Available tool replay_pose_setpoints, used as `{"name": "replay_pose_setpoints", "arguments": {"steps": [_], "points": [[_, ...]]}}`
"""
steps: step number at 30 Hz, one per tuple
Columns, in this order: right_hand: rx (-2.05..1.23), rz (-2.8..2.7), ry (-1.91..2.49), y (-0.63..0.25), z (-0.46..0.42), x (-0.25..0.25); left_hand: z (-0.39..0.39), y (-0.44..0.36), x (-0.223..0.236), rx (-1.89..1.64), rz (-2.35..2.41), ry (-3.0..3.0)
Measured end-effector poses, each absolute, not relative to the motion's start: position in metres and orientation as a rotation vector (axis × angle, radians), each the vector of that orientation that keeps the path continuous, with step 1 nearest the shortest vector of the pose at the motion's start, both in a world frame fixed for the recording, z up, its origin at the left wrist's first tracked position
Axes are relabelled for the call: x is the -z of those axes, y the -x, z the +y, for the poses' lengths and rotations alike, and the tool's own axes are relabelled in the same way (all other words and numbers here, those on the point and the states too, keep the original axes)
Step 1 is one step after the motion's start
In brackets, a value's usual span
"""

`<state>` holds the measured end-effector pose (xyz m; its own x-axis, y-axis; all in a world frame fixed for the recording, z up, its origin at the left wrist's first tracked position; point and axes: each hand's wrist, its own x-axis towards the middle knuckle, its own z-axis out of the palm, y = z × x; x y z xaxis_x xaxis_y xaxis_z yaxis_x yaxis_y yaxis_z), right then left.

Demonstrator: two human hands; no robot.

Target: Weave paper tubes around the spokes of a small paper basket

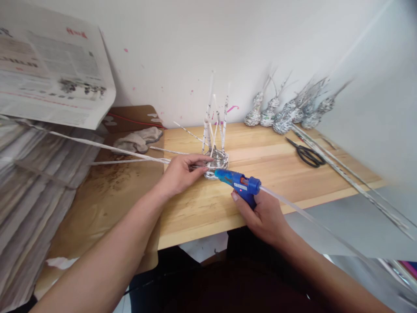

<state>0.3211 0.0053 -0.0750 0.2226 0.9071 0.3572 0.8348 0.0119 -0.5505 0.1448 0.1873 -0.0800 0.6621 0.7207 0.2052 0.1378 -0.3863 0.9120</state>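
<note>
A small woven piece of rolled newspaper tubes (217,160) stands on the wooden board (276,169), with several tubes sticking upright from it. My left hand (180,173) pinches a long paper tube (97,145) against the left side of the weave. In my right hand (263,212) is a blue hot glue gun (239,184), fingers closed round its grip. Its nozzle points left at the base of the weave. A clear glue stick (293,208) trails out of the back of the gun to the right.
Several finished woven paper pieces (283,116) stand along the wall at the back right. Black scissors (308,154) lie on the board near long loose tubes (352,180). A cloth (138,140) lies at the left. Stacked newspapers (32,182) fill the far left.
</note>
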Motion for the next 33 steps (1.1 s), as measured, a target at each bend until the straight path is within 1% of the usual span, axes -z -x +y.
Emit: {"name": "replay_pose_setpoints", "arguments": {"steps": [7, 15, 33], "points": [[-0.188, -1.604, 1.847, -0.3209, 0.0036, 0.0759, 0.1898, -0.1429, 0.0825, -0.712, 0.659, -1.909], [-0.203, -1.582, 1.818, -0.3231, 0.0049, 0.0688, 0.1856, -0.1436, 0.0741, -0.722, 0.716, -1.899], [-0.153, -1.628, 1.812, -0.3191, 0.0086, 0.0754, 0.1852, -0.1434, 0.0752, -0.726, 0.600, -1.931]]}}
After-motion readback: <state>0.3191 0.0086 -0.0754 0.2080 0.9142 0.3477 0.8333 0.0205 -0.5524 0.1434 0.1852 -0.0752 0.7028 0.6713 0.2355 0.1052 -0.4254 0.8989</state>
